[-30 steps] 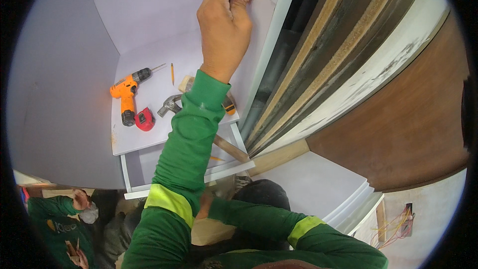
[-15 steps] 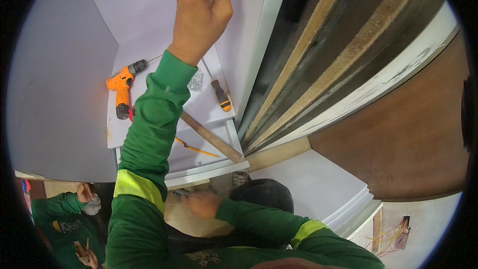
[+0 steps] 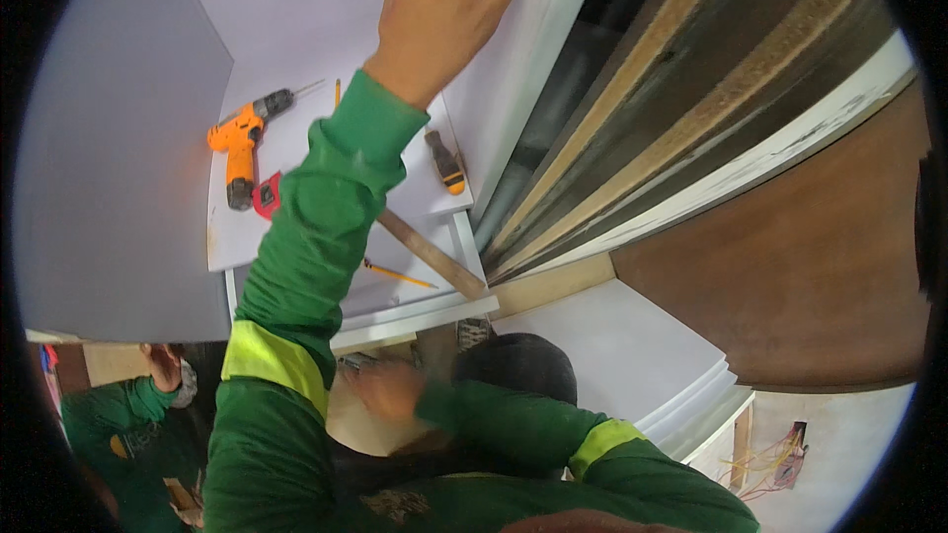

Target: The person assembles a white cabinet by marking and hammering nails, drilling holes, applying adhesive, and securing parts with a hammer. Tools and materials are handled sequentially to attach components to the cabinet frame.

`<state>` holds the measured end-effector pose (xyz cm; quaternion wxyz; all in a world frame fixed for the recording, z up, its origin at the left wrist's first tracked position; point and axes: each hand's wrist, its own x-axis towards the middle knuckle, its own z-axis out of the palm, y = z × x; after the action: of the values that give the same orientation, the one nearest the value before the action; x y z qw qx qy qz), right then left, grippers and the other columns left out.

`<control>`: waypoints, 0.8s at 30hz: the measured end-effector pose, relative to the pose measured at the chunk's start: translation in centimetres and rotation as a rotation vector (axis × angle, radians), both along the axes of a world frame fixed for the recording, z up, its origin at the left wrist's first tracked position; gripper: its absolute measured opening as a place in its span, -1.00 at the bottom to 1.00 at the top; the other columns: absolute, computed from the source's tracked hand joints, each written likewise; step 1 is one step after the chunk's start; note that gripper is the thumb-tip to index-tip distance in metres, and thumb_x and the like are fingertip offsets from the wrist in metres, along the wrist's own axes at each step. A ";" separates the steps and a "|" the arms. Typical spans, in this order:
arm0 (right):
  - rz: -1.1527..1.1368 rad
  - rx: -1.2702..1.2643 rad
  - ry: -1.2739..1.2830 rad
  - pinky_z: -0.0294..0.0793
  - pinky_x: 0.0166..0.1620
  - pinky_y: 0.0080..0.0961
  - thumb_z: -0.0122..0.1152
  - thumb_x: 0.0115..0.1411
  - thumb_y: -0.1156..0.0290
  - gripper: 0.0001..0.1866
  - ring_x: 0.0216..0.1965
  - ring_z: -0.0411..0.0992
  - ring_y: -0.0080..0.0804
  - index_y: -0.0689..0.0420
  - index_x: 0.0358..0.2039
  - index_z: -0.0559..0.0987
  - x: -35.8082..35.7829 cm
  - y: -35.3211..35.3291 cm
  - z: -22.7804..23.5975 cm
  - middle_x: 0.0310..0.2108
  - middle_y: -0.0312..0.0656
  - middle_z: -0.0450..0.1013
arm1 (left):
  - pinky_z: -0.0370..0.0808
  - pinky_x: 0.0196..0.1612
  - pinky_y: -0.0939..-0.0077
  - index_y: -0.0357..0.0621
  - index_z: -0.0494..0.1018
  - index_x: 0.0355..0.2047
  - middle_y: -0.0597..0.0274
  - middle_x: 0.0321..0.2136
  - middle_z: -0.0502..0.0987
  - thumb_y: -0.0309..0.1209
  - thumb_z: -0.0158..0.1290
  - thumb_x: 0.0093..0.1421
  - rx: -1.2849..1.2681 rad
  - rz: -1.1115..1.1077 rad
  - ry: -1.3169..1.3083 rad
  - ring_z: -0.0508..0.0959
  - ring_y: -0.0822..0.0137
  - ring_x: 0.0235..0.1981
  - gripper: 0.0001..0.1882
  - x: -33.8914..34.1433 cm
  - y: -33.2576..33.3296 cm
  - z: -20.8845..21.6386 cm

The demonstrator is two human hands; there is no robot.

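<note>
My left hand (image 3: pixel 444 15) is raised against the white side panel (image 3: pixel 528 49) of a cabinet. Its fingers are closed, and their tips run out of the top of the view, so what they pinch is hidden. Low in the middle, my right hand (image 3: pixel 387 387) is smeared by motion, with a small greyish object (image 3: pixel 354 362) at its fingertips. Under my left arm lie an orange cordless drill (image 3: pixel 237 143), a red tape measure (image 3: pixel 266 194) and a screwdriver (image 3: pixel 446 163) on the white shelf. A wooden handle (image 3: pixel 430 254) slants across the drawer (image 3: pixel 415 321), its far end covered by my sleeve.
A yellow pencil (image 3: pixel 400 275) lies in the drawer. Stacked white boards (image 3: pixel 622 345) are at right, beside a brown panel (image 3: pixel 790 266). Wooden battens (image 3: pixel 632 89) run behind the side panel. Loose wires (image 3: pixel 785 459) hang at lower right. A person in green (image 3: pixel 128 434) is at lower left.
My left hand appears higher and further right, uncovering more of the tape measure and hiding a small clear bag. My right hand has shifted slightly up and left, and is now blurred.
</note>
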<state>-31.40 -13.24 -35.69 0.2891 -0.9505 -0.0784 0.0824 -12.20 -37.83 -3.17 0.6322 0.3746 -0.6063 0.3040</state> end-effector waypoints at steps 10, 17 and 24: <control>-0.034 0.010 0.075 0.70 -0.20 0.02 0.38 0.20 0.16 -0.32 -0.23 0.68 0.05 0.31 0.23 0.46 2.6 0.5 -1.2 -0.22 0.11 0.61 | 0.52 -0.05 0.30 -0.31 0.40 0.00 -0.02 -0.20 0.45 -0.53 0.04 0.45 0.145 0.021 0.028 0.54 0.11 -0.20 -0.82 0.7 0.6 -0.3; -0.070 -0.006 -0.071 0.69 -0.19 0.02 0.39 0.19 0.13 -0.38 -0.23 0.67 0.07 0.29 0.12 0.50 2.3 0.1 -1.4 -0.27 0.08 0.62 | 0.52 0.04 0.38 -0.34 0.41 0.07 0.06 -0.14 0.50 -0.43 -0.01 0.53 0.186 -0.114 0.208 0.53 0.28 -0.14 -0.77 0.6 1.4 -1.1; -0.091 0.036 -0.002 0.67 -0.13 -0.02 0.44 0.13 0.10 -0.51 -0.20 0.65 0.09 0.23 -0.10 0.62 2.1 -0.2 -0.3 -0.24 0.05 0.60 | 0.48 -0.10 0.25 -0.33 0.42 -0.18 -0.07 -0.30 0.47 -0.41 -0.03 0.55 0.228 -0.032 0.271 0.53 0.04 -0.22 -0.81 -0.8 2.1 -0.2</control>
<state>-29.35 -13.40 -35.98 0.3094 -0.9479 -0.0371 0.0668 -12.99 -35.74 -3.36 0.6666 0.4715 -0.5518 0.1699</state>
